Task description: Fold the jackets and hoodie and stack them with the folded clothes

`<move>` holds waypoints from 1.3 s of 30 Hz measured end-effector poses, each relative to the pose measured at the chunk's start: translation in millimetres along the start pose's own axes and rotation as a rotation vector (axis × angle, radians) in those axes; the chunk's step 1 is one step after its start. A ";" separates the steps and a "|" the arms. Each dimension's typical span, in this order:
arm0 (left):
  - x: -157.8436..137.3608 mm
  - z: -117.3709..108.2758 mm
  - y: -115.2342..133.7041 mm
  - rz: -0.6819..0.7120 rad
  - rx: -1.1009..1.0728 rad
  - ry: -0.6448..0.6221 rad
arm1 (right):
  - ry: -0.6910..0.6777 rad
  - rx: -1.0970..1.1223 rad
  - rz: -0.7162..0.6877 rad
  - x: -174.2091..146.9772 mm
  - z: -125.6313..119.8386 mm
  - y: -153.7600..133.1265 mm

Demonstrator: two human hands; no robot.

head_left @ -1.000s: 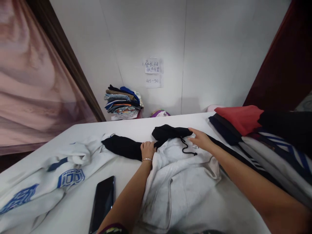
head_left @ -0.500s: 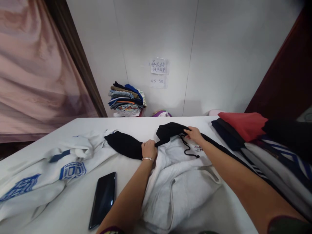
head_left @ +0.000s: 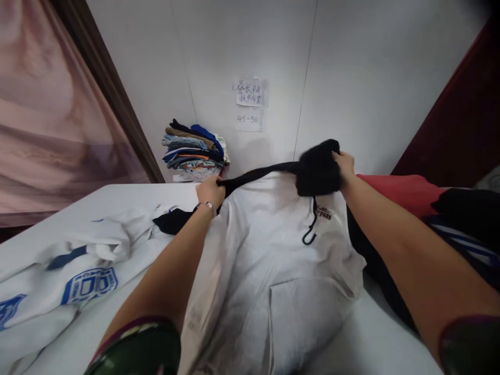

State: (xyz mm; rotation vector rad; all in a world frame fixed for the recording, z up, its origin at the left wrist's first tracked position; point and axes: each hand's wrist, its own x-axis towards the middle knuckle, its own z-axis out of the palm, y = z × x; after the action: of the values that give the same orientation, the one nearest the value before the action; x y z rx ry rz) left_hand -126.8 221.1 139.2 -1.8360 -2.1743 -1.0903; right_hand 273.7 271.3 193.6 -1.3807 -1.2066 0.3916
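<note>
A light grey and black hoodie [head_left: 265,245] hangs by its shoulders between my two hands, its lower part reaching down toward me over the table. My left hand [head_left: 211,191] is closed on the black cloth at the left shoulder. On the other side, my right hand [head_left: 344,165] grips the right shoulder by the black hood, which is bunched and slightly blurred. A black drawstring dangles over the chest beside small dark red lettering. Part of a black sleeve lies on the table behind my left wrist.
A white sweatshirt with blue prints [head_left: 89,260] lies crumpled on the white table [head_left: 121,195] at left. Folded clothes [head_left: 193,148] are stacked by the wall. Red cloth [head_left: 402,192] and dark garments [head_left: 469,208] are heaped at right. Handwritten paper notes [head_left: 252,94] hang on the wall.
Both hands have moved apart and upward, lifting and spreading the hoodie's shoulders. The hood has risen to the right. The phone seen on the table earlier is now out of sight.
</note>
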 end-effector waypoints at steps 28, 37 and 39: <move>-214.9 -41.4 -73.7 -0.184 0.139 -0.638 | -0.216 -0.417 0.145 -339.6 -152.6 125.9; -253.3 -55.5 -50.4 -0.071 0.260 -0.631 | -0.641 0.020 0.549 -338.2 -100.7 91.0; -258.4 -59.2 -44.8 -0.064 0.261 -0.649 | -0.768 0.008 0.554 -334.9 -87.4 84.0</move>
State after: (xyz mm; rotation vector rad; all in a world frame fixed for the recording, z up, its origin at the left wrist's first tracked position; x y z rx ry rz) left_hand -118.1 -26.2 34.3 -2.2106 -2.5445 -0.1854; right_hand 244.2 -27.8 2.4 -1.6046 -1.3899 1.4105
